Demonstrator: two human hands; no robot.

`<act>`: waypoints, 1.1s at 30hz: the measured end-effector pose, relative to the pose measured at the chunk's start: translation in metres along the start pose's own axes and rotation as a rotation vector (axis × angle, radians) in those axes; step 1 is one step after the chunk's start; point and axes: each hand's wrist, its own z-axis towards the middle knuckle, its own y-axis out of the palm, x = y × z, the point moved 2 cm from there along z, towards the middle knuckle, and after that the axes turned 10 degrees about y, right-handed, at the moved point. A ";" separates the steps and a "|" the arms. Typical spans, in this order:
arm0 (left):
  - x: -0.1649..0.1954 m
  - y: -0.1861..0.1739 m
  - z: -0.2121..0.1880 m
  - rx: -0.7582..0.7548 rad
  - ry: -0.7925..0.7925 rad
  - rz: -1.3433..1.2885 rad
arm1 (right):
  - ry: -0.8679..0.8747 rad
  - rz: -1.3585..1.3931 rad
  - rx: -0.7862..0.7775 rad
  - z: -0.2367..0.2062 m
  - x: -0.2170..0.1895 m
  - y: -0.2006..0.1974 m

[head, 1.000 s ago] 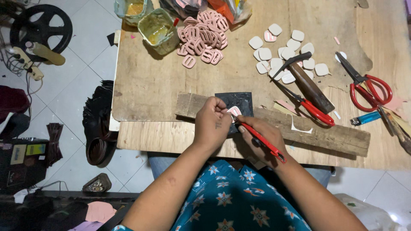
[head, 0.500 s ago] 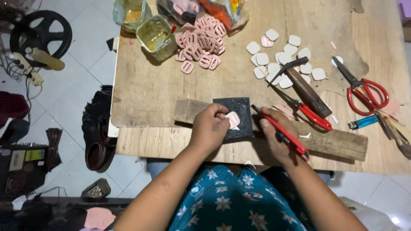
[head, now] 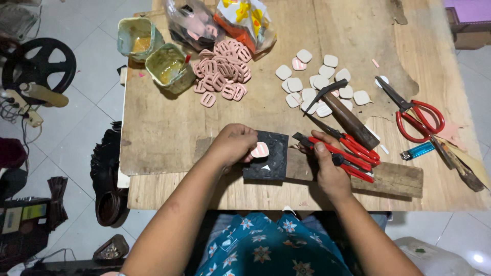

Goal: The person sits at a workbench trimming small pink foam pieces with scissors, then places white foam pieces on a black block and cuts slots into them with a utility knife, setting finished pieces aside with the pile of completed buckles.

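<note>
My left hand (head: pixel 232 145) pinches a small pink rounded piece (head: pixel 260 150) over a dark square mat (head: pixel 271 161) that lies on a wooden plank (head: pixel 394 179). My right hand (head: pixel 327 166) grips red-handled snips (head: pixel 340 156) just right of the mat, their tip pointing left toward the piece. A second red-handled tool (head: pixel 358 148) lies beside it. A small white offcut sits on the mat below the pink piece.
A hammer (head: pixel 342 112) rests among white rounded pieces (head: pixel 312 82). A heap of pink cut-out pieces (head: pixel 222 76), two glue pots (head: pixel 166 64), bags (head: pixel 220 20), red scissors (head: pixel 417 115) and a blue lighter (head: pixel 418 151) lie on the wooden table (head: pixel 158 128).
My right hand drew the red snips away from the pink piece to the right. My left hand stayed on the mat holding the piece.
</note>
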 end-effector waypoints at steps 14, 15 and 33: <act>0.040 0.008 0.084 0.276 0.580 0.830 | -0.032 -0.185 0.094 -0.003 0.004 -0.005; 0.043 0.016 0.088 0.259 0.627 0.888 | -0.020 -0.146 0.077 -0.003 0.003 -0.005; 0.062 0.068 0.100 0.218 0.859 0.881 | 0.040 0.054 0.007 -0.003 0.004 -0.003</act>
